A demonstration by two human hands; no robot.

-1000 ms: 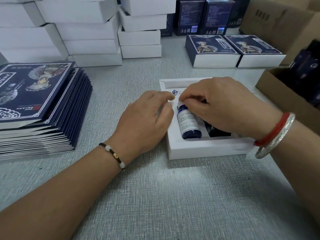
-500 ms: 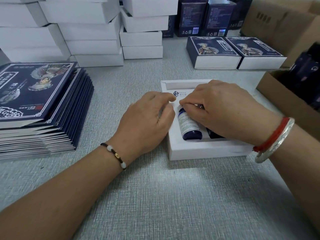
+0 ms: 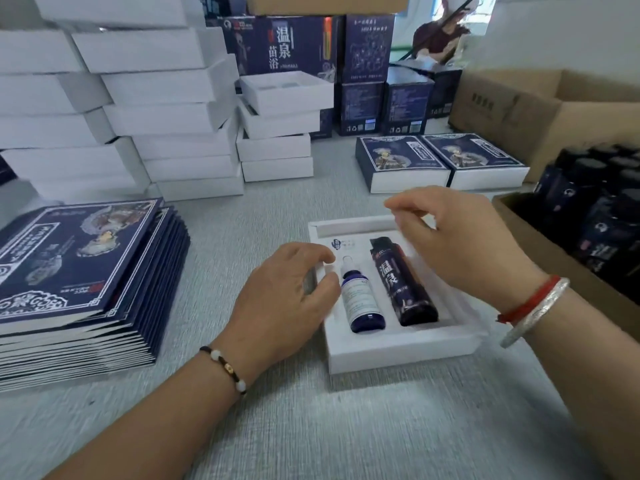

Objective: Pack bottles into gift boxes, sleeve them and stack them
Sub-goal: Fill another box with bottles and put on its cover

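Open white gift box (image 3: 398, 355), table centre, holding spray bottle (image 3: 360, 299) left and dark bottle (image 3: 403, 282) right; left hand (image 3: 287, 299) loose against the near-left rim, right hand (image 3: 460, 244) empty above; risk: unseated bottles snagging a sleeve (image 3: 76, 258).

A grey woven-textured table (image 3: 346, 427) carried an open white gift box (image 3: 398, 355), a stack of flat navy printed sleeves (image 3: 79, 271) at left, piles of white boxes (image 3: 156, 109) behind, two sleeved boxes (image 3: 440, 164), and brown cardboard cartons (image 3: 540, 109) at right.
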